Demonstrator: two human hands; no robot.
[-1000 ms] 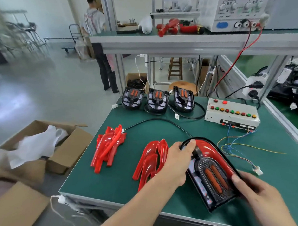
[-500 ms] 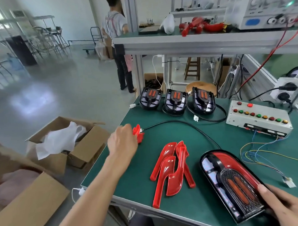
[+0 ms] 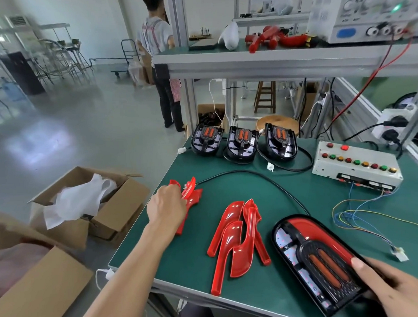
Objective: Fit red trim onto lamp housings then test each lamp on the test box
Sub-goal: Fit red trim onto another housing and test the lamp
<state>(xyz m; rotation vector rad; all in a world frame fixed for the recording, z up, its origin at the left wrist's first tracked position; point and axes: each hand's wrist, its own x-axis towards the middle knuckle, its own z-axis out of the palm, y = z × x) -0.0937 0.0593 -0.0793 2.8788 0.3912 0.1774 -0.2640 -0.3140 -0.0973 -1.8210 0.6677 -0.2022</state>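
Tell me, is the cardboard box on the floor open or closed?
Open: the cardboard box has its flaps spread, and white wrapping shows inside.

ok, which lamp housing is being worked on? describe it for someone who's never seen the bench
On the green bench, skip the three housings in a row at the far edge. It is the large one at the near right corner, under the right hand, the only one carrying red trim.

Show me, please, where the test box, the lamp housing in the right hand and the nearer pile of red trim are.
test box (image 3: 352, 159): head view, white top face beside the buttons.
lamp housing (image 3: 310, 228): head view, fitted red trim section.
nearer pile of red trim (image 3: 233, 233): head view, middle piece.
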